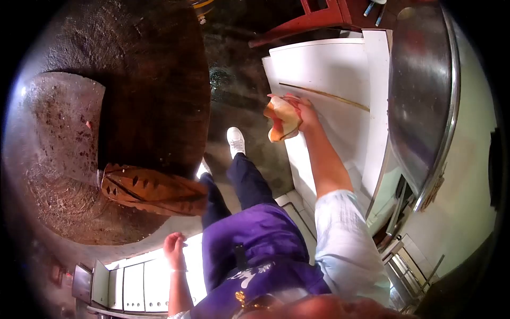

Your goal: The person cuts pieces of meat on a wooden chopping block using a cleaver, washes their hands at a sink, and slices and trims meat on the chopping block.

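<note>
A piece of raw meat (283, 118), pale with fat and red along parts of its edge, is gripped in my right hand (307, 113). That arm reaches out over a white panel. My left hand (174, 249) hangs low beside my apron, fingers curled in and nothing visible in them. A large cleaver lies on the round wooden chopping block (154, 64) at the left. Its wide blade (66, 122) is flecked with scraps, and its brown carved wooden handle (151, 189) points toward me. Neither hand touches the cleaver.
White panels (329, 69) with a thin stick (324, 95) stand right of the dark wet floor (228, 74). Beyond them is a metal counter with a rounded rim (425, 85). A red wooden stool (313, 21) is at the top. White cabinets (133, 287) line the lower left.
</note>
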The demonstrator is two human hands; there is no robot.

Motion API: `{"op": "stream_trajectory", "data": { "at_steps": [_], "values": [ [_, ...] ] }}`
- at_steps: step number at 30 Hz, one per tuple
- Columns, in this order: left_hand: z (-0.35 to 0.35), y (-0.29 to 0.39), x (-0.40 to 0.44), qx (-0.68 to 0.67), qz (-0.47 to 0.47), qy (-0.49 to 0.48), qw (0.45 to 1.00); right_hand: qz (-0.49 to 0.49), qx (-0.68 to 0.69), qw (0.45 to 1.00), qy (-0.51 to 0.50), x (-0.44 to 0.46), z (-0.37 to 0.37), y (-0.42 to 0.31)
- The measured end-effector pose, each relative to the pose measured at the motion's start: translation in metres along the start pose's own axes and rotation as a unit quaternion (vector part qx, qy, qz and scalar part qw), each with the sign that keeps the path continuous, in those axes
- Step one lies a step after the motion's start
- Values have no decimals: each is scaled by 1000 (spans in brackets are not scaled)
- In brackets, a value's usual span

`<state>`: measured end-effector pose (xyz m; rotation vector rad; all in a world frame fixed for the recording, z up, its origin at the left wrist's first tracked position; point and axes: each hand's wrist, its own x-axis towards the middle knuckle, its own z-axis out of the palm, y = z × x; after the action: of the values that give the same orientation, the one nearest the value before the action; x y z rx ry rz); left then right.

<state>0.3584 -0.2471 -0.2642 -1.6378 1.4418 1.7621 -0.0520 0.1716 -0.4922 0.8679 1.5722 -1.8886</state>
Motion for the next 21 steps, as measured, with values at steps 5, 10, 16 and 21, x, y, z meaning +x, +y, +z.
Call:
{"op": "stream_trajectory", "data": {
  "at_steps": [5, 10, 16, 21],
  "values": [
    [16, -2, 20, -37, -12, -28, 999, -190, 8, 982, 7, -159, 69, -77],
    [31, 9, 27, -32, 13, -74, 997, -328, 48, 942, 58, -201, 141, -146],
    [16, 0, 22, -24, 4, -42, 999, -374, -56, 926, 5, -104, 165, -197],
    [22, -4, 20, -25, -30, -15, 999, -270, 74, 956, 92, -85, 210, -209]
  ]
}}
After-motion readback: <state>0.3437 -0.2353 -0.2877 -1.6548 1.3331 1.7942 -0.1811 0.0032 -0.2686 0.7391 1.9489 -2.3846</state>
